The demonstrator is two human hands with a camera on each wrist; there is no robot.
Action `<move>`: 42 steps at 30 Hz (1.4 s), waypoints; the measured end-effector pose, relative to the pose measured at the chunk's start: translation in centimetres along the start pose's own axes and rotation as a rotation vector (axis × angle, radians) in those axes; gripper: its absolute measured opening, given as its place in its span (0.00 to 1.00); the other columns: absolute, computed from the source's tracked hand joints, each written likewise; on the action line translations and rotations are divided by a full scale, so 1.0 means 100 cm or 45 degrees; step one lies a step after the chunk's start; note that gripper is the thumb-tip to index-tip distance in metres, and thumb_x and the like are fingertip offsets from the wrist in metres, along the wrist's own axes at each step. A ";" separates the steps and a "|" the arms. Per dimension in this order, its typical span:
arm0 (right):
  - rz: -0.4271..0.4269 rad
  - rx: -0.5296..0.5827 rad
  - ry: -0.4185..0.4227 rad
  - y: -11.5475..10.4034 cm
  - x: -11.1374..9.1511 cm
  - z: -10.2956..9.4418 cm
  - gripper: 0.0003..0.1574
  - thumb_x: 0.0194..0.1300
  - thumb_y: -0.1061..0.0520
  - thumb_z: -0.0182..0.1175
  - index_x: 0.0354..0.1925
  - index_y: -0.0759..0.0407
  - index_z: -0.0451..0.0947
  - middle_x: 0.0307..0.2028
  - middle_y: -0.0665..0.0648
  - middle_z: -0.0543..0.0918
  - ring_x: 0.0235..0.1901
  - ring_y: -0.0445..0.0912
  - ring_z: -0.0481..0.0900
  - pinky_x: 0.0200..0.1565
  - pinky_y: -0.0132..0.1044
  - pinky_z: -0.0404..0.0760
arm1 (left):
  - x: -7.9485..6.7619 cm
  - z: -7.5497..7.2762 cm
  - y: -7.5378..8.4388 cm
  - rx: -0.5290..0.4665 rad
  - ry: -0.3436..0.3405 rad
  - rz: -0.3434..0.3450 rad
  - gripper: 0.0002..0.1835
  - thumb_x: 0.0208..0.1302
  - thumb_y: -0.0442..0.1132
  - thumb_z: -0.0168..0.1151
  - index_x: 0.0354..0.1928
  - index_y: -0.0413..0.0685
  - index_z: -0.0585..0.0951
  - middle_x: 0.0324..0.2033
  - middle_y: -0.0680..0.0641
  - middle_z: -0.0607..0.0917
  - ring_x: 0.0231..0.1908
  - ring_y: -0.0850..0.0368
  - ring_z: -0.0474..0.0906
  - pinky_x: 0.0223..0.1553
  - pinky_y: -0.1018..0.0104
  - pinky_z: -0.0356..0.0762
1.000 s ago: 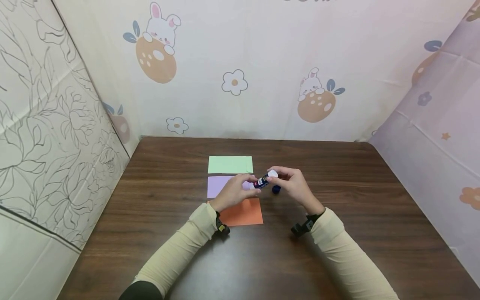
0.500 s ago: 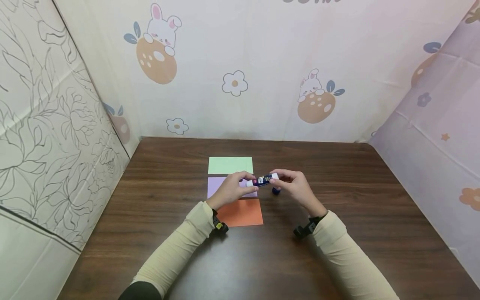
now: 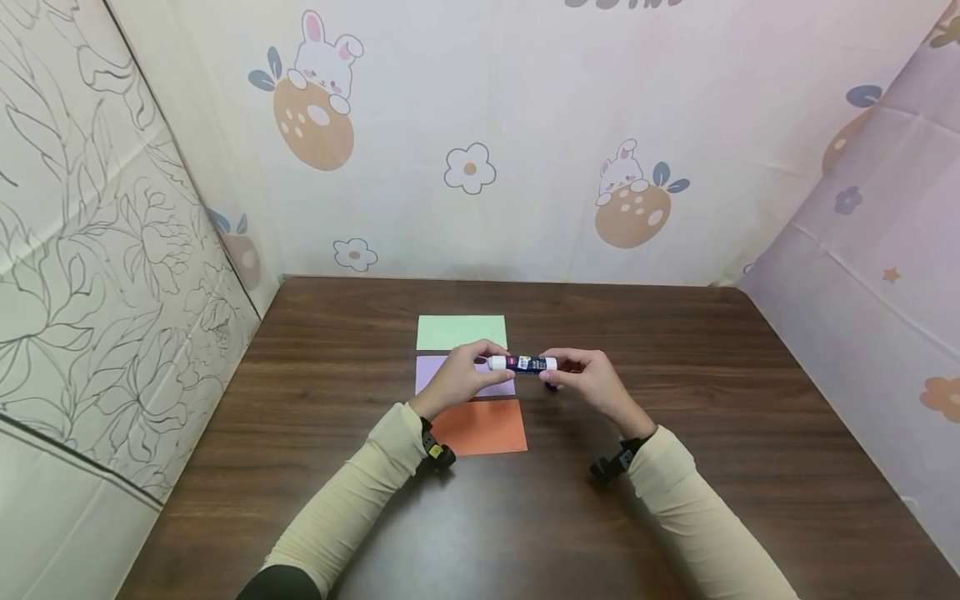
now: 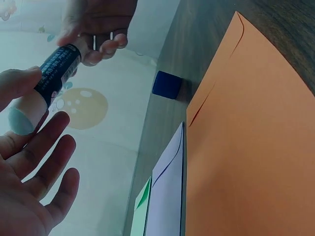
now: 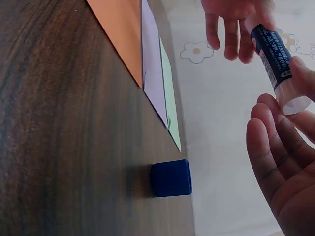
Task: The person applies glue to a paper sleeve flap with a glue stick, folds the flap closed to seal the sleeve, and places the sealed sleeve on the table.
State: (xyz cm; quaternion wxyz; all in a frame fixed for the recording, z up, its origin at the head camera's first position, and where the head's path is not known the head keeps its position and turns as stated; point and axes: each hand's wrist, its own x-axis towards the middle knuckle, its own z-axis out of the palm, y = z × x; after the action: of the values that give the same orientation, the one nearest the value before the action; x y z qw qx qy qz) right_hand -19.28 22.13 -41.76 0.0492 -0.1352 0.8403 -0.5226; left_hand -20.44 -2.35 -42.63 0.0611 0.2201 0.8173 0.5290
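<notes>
A glue stick (image 3: 528, 363) with a dark blue label and whitish ends is held level above the table between both hands. My left hand (image 3: 463, 377) pinches its left end between thumb and fingers. At the other end, my right hand (image 3: 592, 379) pinches the clear, whitish tip, its other fingers loosely bent in the right wrist view. A dark blue cap (image 5: 171, 178) rests on the table below the right hand, mostly covered by it in the head view. Beneath the left hand lie a purple envelope (image 3: 431, 373) and an orange envelope (image 3: 491, 427), both partly hidden.
A light green envelope (image 3: 461, 332) lies behind the purple one, making a column with the orange one nearest. The brown wooden table (image 3: 337, 350) meets a patterned wall cloth (image 3: 540, 208) at its back edge, with more cloth along both sides.
The glue stick has turned from a slant, right end high, to level. The right hand has lowered slightly, covering more of the cap. Both hands keep holding the stick.
</notes>
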 end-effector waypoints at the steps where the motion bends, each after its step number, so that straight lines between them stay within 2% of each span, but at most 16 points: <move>1: -0.001 -0.002 -0.003 0.001 0.000 0.000 0.20 0.59 0.53 0.69 0.47 0.62 0.83 0.32 0.60 0.83 0.32 0.51 0.77 0.36 0.40 0.82 | 0.000 0.000 0.000 -0.009 0.002 -0.001 0.14 0.60 0.44 0.69 0.46 0.49 0.82 0.43 0.48 0.85 0.46 0.53 0.77 0.48 0.58 0.77; 5: -0.019 -0.004 -0.014 0.002 -0.001 0.001 0.19 0.59 0.54 0.70 0.47 0.61 0.83 0.32 0.58 0.83 0.31 0.47 0.77 0.35 0.39 0.82 | 0.000 0.000 0.002 -0.028 0.014 -0.001 0.14 0.60 0.44 0.69 0.46 0.48 0.82 0.43 0.48 0.85 0.47 0.52 0.78 0.51 0.55 0.77; 10: -0.022 -0.024 -0.045 0.003 -0.001 0.001 0.19 0.59 0.54 0.70 0.47 0.61 0.82 0.33 0.61 0.84 0.31 0.47 0.77 0.36 0.43 0.82 | 0.000 0.001 0.003 -0.077 0.028 0.000 0.15 0.60 0.43 0.69 0.46 0.46 0.82 0.44 0.46 0.84 0.48 0.50 0.78 0.52 0.54 0.78; 16: -0.020 -0.077 -0.075 0.009 0.000 0.003 0.18 0.57 0.55 0.71 0.46 0.60 0.83 0.31 0.57 0.83 0.31 0.45 0.76 0.33 0.37 0.79 | 0.002 0.002 0.004 -0.124 0.037 0.028 0.14 0.60 0.42 0.69 0.46 0.46 0.82 0.42 0.45 0.84 0.46 0.51 0.80 0.47 0.61 0.79; 20: -0.025 -0.092 -0.083 0.010 -0.001 0.005 0.17 0.57 0.55 0.71 0.45 0.60 0.83 0.32 0.57 0.82 0.31 0.47 0.76 0.33 0.35 0.78 | 0.003 0.003 0.007 -0.176 0.043 0.034 0.14 0.60 0.41 0.69 0.45 0.44 0.81 0.41 0.44 0.84 0.42 0.54 0.80 0.44 0.66 0.79; 30: 0.003 -0.057 -0.149 0.006 -0.001 0.004 0.21 0.60 0.55 0.68 0.50 0.63 0.82 0.36 0.62 0.84 0.32 0.48 0.78 0.39 0.47 0.83 | 0.004 0.003 0.011 -0.261 0.060 0.063 0.15 0.60 0.38 0.68 0.47 0.42 0.81 0.41 0.42 0.84 0.39 0.57 0.80 0.40 0.69 0.78; 38: 0.003 -0.023 -0.218 -0.002 -0.003 -0.004 0.19 0.63 0.55 0.66 0.49 0.63 0.82 0.36 0.67 0.83 0.36 0.65 0.78 0.38 0.47 0.81 | 0.004 0.002 0.010 -0.291 0.069 0.071 0.16 0.60 0.37 0.69 0.49 0.40 0.80 0.41 0.40 0.84 0.37 0.59 0.80 0.39 0.71 0.78; 42: 0.012 -0.004 -0.255 -0.002 -0.002 -0.006 0.19 0.64 0.55 0.65 0.50 0.64 0.81 0.38 0.71 0.83 0.36 0.67 0.78 0.39 0.47 0.82 | 0.003 0.001 0.010 -0.291 0.055 0.059 0.15 0.60 0.37 0.69 0.48 0.40 0.81 0.41 0.40 0.84 0.37 0.59 0.79 0.39 0.71 0.78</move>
State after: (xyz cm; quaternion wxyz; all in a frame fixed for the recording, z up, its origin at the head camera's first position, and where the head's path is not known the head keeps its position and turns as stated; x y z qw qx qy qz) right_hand -19.17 22.63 -41.32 0.1352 -0.1828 0.8327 -0.5049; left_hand -20.41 -1.80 -41.78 0.0559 0.2189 0.7474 0.6248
